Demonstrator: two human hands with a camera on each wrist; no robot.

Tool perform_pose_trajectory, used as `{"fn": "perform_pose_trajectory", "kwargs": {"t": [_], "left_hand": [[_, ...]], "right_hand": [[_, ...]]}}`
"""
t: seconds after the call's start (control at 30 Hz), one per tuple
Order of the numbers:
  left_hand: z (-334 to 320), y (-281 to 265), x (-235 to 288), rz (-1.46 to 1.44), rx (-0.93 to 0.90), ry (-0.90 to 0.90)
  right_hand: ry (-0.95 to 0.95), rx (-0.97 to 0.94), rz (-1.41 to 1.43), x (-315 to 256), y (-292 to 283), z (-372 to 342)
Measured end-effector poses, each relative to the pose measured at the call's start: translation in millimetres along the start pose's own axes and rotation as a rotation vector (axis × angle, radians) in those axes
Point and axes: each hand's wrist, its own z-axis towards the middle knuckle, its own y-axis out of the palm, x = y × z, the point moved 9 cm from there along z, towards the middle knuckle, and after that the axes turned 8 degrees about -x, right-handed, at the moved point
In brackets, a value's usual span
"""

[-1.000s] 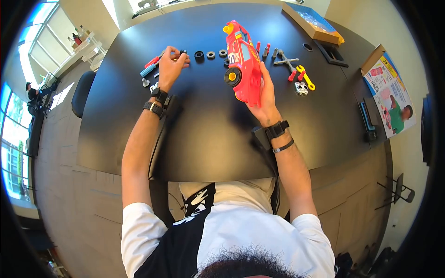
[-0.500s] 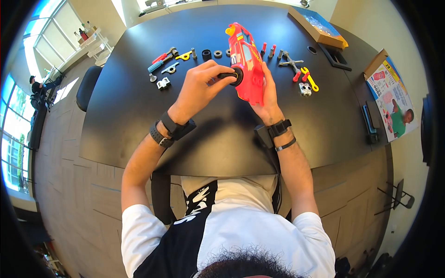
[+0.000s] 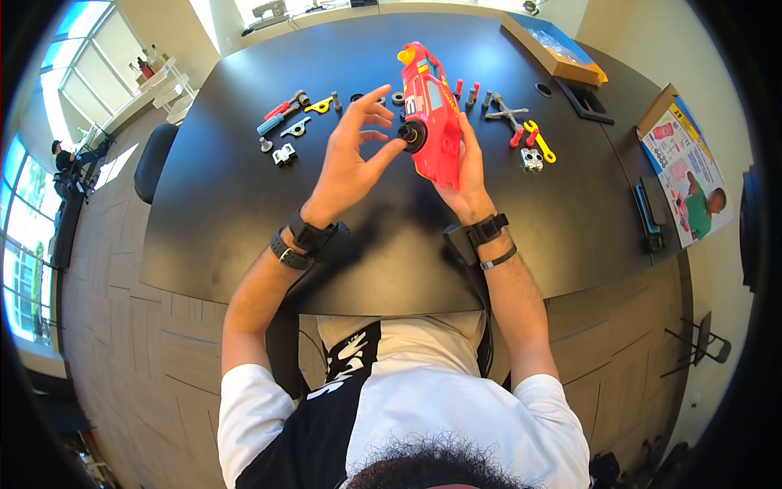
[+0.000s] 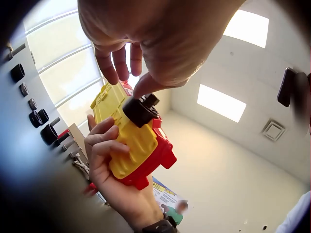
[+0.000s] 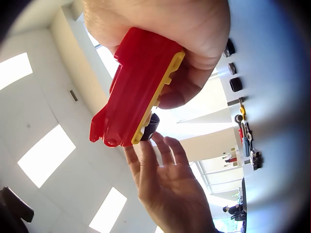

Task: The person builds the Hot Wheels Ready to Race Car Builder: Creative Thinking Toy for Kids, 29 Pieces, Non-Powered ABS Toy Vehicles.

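My right hand (image 3: 470,179) grips a red toy car (image 3: 440,106) from its right side and holds it up over the table, nose away from me. Its yellow underside (image 4: 138,150) shows in the left wrist view, with the fingers curled over it. On the car's near left side sits a black wheel (image 4: 136,112). A small black piece (image 4: 151,100) sticks out from the wheel's middle. Beside it is my left hand (image 3: 346,167), thumb tip at this piece and the other fingers spread away from the car.
At the left lie a hammer (image 3: 289,106), a blue-handled screwdriver (image 3: 270,123), a yellow part (image 3: 319,105) and a silver engine block (image 3: 284,155). Right of the car are a grey cross wrench (image 3: 507,111), a yellow wrench (image 3: 544,145) and another silver block (image 3: 532,160). An open box (image 3: 562,53) stands behind.
My left hand came from the loose parts at the back left to the car's wheel with a small black piece. Its fingers then spread off, leaving the thumb there. The right hand keeps its hold.
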Motion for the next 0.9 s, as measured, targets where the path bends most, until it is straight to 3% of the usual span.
{"fn": "perform_pose_trajectory", "kwargs": {"t": [0.1, 0.37, 0.53, 0.67, 0.77, 0.9], "left_hand": [[-2.8, -16.3, -26.1, 0.031, 0.012, -0.053], [1.9, -3.3, -12.2, -0.02, 0.024, -0.118], [-0.2, -9.8, -23.4, -0.393, 0.037, -0.137], [3.2, -6.4, -17.2, -0.386, -0.019, -0.143], [2.0, 2.0, -11.1, -0.137, -0.046, -0.192], [0.2, 4.0, -13.1, -0.386, -0.028, -0.154]], "right_hand": [[0.004, -0.012, 0.046, 0.9, -2.0, 1.0], [0.016, -0.03, 0.001, 1.4, 14.3, -2.5], [-0.002, -0.066, 0.02, -1.7, 6.3, -0.1], [0.016, -0.048, -0.008, 0.4, 15.8, -3.0], [0.018, 0.009, -0.014, 1.8, 18.8, -3.6], [0.015, -0.026, 0.003, 0.9, 6.9, -2.6]]}}
